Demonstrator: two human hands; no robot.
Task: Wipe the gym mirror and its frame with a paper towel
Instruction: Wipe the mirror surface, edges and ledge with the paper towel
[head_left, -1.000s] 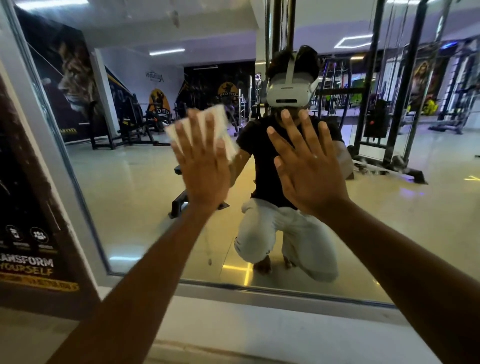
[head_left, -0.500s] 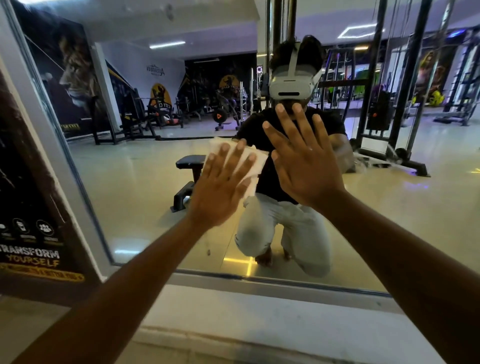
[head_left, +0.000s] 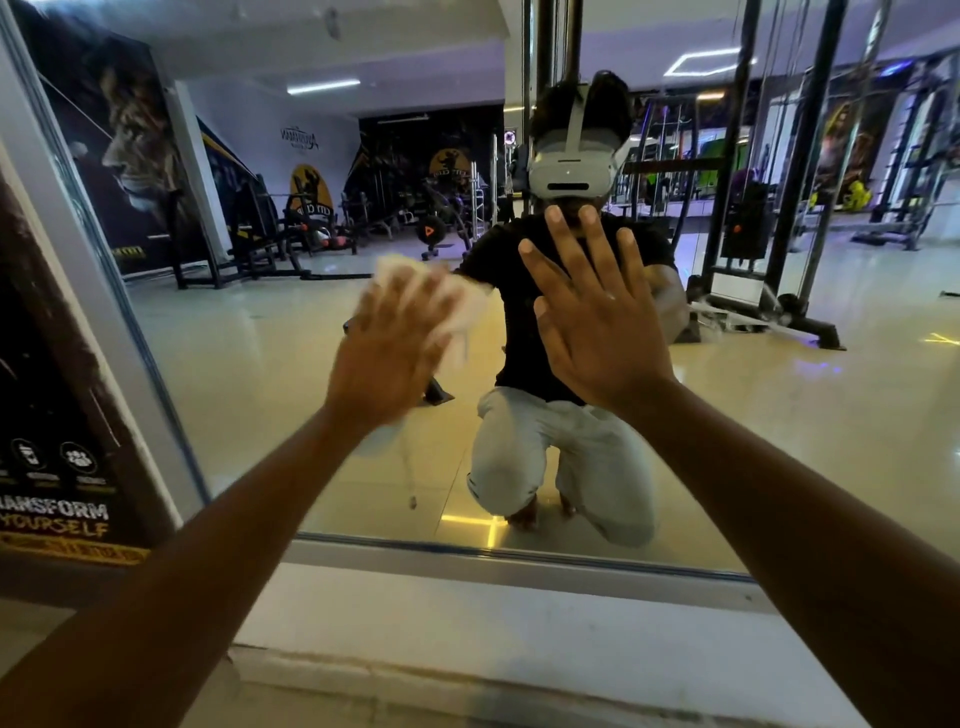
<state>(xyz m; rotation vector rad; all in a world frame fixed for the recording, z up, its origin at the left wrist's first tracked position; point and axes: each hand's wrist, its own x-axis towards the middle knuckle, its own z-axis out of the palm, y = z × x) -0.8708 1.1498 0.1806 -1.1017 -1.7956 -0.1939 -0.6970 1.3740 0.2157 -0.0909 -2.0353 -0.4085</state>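
left hand (head_left: 384, 364), fingers flat, presses a crumpled white paper towel (head_left: 457, 306) on the large glass mirror (head_left: 249, 374); right hand (head_left: 597, 322) flat, empty beside it. silver frame (head_left: 519, 564) below seems unwiped.

A single wide-angle head camera looks forward and slightly down, close to the gym mirror (head_left: 260, 374), which fills most of the view. Both forearms reach in from the bottom corners. The silver frame (head_left: 519, 566) crosses low and climbs the left edge. The headset (head_left: 569, 169) carrying the camera shows reflected, upper centre.
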